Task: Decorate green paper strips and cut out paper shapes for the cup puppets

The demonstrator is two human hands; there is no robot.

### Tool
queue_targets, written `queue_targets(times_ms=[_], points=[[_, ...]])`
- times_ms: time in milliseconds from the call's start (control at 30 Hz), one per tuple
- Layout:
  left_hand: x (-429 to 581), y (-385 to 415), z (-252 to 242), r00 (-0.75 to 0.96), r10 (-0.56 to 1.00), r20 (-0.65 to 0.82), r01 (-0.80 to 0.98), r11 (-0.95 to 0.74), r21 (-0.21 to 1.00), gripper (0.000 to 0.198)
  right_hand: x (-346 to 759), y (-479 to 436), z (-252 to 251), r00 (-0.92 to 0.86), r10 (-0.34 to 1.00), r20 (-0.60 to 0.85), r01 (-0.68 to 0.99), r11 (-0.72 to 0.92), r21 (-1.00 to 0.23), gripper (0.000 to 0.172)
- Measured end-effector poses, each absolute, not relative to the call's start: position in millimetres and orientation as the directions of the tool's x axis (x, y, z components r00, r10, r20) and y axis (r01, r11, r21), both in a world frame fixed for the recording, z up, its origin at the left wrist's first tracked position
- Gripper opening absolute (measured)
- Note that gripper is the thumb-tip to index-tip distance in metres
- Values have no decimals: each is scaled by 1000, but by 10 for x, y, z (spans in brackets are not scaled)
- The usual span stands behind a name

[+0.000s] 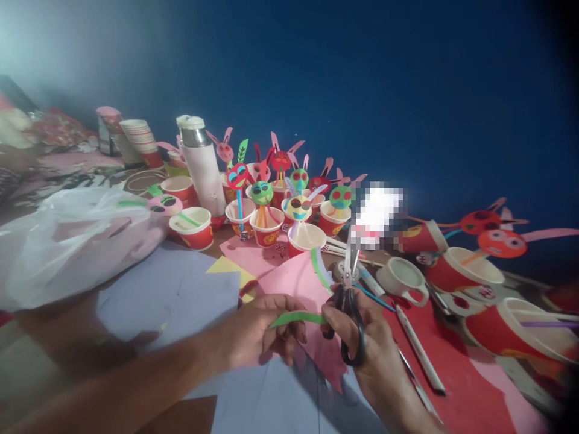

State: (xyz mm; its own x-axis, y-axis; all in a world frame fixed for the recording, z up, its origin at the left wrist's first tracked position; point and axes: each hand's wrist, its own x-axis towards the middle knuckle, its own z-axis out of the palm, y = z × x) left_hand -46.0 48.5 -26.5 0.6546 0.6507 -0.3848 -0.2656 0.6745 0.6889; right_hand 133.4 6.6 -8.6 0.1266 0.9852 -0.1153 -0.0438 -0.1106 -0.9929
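My left hand [260, 331] pinches one end of a narrow green paper strip [296, 318] low in the middle of the view. My right hand [362, 346] grips black-handled scissors [350, 301], fingers through the loops, blades pointing up and away. The strip's other end reaches my right hand's fingers. Both hands hover over sheets of pink paper [298, 283] and lilac paper [172, 295] on the table.
Several red paper cups [192, 228] holding paper bunny faces on straws stand behind. A white flask [202, 166], a stack of cups [142, 141], a plastic bag [67, 241] at left, red paper [456, 374], pens [418, 349] and tipped cups [515, 328] at right.
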Motion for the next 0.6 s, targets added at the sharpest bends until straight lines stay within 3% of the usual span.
queue_targets(times_ms=[167,300,433,600], points=[[-443,418,-271,667,662,-343,-179,589,788,30,1318,74,-67,150,984,-96,-89,-84,-993,28],[-408,356,-176,602,734,-315,-70,442,895,31,1254,64,-35,148,981,-124,-59,-117,-991,35],[-362,308,-84,515,782,-351,-37,429,902,30,1177,39,-49,145,977,-157,-143,-137,-980,48],[-391,336,-87,373,848,-376,-123,447,886,25,1167,-2,-86,124,980,-154,-119,-140,-983,44]])
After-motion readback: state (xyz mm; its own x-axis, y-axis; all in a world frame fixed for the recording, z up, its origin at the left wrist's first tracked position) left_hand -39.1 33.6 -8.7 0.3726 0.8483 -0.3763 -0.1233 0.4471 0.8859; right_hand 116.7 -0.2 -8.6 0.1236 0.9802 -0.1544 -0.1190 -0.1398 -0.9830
